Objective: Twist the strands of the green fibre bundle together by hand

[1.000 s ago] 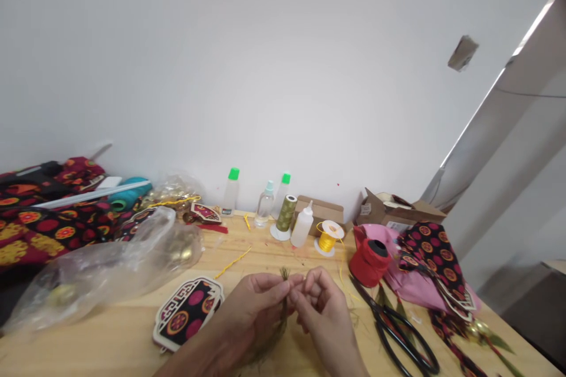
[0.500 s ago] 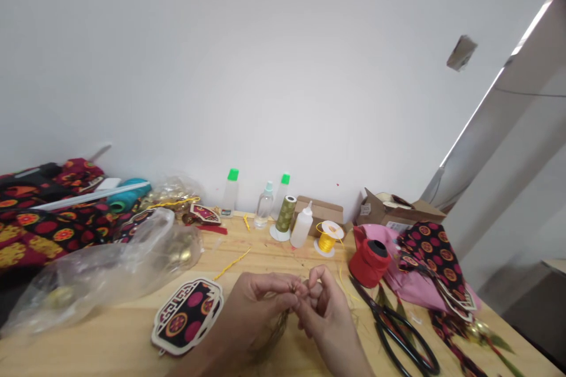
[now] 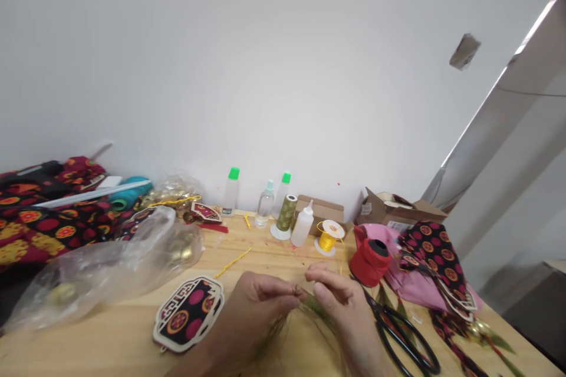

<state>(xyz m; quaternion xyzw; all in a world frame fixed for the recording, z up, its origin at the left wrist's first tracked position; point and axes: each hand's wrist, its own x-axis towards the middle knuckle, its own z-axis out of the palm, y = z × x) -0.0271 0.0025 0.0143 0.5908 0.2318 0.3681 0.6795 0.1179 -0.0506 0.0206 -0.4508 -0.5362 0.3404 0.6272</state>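
The left hand [image 3: 254,315] pinched green threads [image 3: 315,305] between thumb and forefinger, above the wooden table [image 3: 97,341]. Strands spread across to the right hand [image 3: 347,309] — whether its half-curled fingers gripped any, I could not tell. A patterned plaque [image 3: 190,318] lay beside the left wrist, black scissors [image 3: 389,318] beside the right, near a red spool [image 3: 369,268].

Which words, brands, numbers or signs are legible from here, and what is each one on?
None can be read; these show marks only:
Left green-capped bottle: small label near the base, too small to read.
Right carton: pale label at its left end, too blurred to read.
Same carton, lower front: second pale label, also too blurred.
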